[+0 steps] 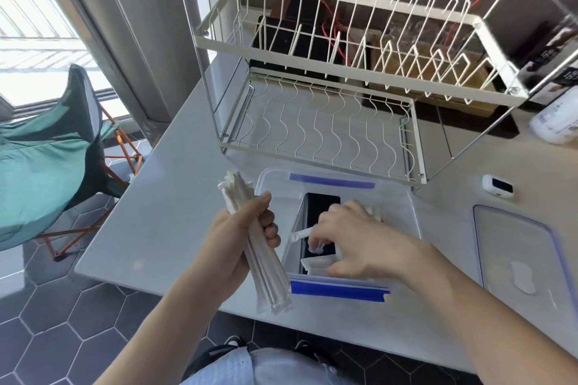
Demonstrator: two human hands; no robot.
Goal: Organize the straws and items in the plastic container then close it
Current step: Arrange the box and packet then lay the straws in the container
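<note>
Straw bundle [262, 247]: gripped in the left hand [247, 228] just left of the container [403, 206], probably kept clear while the inside is sorted.
Bundle axis: long axis steep, far end tilted up-left.
Right hand [353, 237]: fingers curled inside the container around loose wrapped items [316, 262].
Lid [519, 256]: laid off to the right, container open.

The straws [264, 256] are white in clear wrappers. The container [403, 209] is clear plastic with blue clips [337, 289]; a black box [319, 212] sits inside it. The lid [516, 247] is clear with a blue edge. The table [175, 197] is pale grey. The rack [328, 72] is cream-white wire, its lower tier in wavy lines. The floor [62, 316] has dark grey hexagon tiles with light joints. The chair [47, 159] is teal fabric on orange legs. Behind the rack run red wires [331, 25]. A white bottle [556, 116] stands at the right, and a white device with a black face [498, 186] lies near the lid.
</note>
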